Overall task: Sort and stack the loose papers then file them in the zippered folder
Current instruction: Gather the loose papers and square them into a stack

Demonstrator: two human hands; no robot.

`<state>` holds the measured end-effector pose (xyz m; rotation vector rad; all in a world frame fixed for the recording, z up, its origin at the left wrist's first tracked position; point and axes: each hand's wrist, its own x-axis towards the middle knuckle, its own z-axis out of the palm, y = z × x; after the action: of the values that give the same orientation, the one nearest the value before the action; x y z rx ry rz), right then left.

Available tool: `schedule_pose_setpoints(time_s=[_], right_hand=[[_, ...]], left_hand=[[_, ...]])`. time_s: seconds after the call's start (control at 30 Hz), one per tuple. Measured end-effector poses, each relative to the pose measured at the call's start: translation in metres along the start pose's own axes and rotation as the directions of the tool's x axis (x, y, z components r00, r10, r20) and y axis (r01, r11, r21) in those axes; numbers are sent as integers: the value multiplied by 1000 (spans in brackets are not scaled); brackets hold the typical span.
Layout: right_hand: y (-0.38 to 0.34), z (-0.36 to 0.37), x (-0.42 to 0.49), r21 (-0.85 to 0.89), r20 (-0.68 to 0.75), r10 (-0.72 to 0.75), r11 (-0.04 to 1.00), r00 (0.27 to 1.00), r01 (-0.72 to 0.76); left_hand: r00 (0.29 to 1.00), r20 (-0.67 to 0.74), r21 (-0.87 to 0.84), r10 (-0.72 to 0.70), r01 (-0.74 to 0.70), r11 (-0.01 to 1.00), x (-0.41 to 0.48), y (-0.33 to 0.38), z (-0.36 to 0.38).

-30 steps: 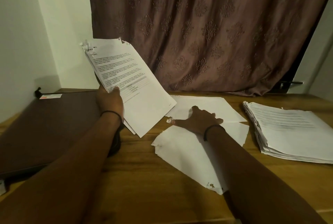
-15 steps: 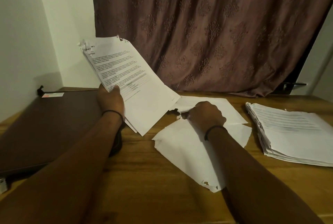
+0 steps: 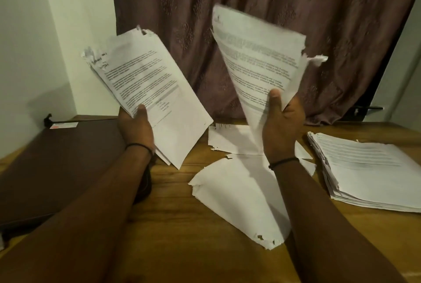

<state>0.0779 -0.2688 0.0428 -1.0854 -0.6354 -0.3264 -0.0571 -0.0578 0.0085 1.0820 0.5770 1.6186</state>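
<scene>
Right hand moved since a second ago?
Yes: right hand rose off the loose sheets on the table, lifting a printed page up before the curtain.

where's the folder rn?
Head view, far left: the folder lies flat on the table by the wall, partly behind the left forearm.

1. Curtain (image 3: 273,20) – dusky mauve-brown, embossed with a repeating leafy motif.
2. Held sheets (image 3: 148,91) – white with black print and a grey band.
3. Table (image 3: 182,225) – warm honey wood grain.
4. Folder (image 3: 63,168) – dark brown.
5. Wristbands (image 3: 283,162) – black.
</scene>
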Motion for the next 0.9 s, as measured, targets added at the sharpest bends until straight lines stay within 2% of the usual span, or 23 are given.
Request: schedule_pose_setpoints(time_s=[0.1,0.17,0.27,0.37,0.47,0.53,0.63,0.73,0.77,0.8,0.87,0.9], right_hand=[[-7,4,-1,293,223,164,929,961,-226],[-4,5,-3,295,339,267,880,902,-372],[2,3,-6,206,386,362,863,849,-461],[3,2,-4,153,311,356,896,881,-416],[6,0,-2,-7,178,252,967,951,-255],[10,-1,-3,-106,92,201,976,975,-191],[22,-3,-1,-195,-5,190,963,982,-187],[29,-5,1,-277,-56,162,945,985,-171],[30,-5,0,-307,-51,144,939,988,-152],[29,-5,-1,-327,-39,133,935,990,-139],[29,-4,-2,-303,-26,126,945,992,-128],[34,-2,0,-284,-37,145,947,989,-149]], left_hand=[[995,83,-21,-55,57,998,-2,3,2],[979,163,-11,-126,130,991,-3,5,3],[930,304,92,-205,185,978,-9,17,10],[847,457,125,-272,242,962,-20,27,15],[754,557,184,-349,297,937,-22,23,16],[703,593,191,-392,351,917,-19,19,15],[535,677,209,-505,518,829,-20,19,14],[452,729,214,-515,564,798,-21,20,12],[404,749,229,-525,586,777,-22,20,11],[380,766,213,-519,611,762,-25,19,11],[393,779,206,-489,576,791,-31,20,12],[429,763,233,-483,514,825,-35,20,12]])
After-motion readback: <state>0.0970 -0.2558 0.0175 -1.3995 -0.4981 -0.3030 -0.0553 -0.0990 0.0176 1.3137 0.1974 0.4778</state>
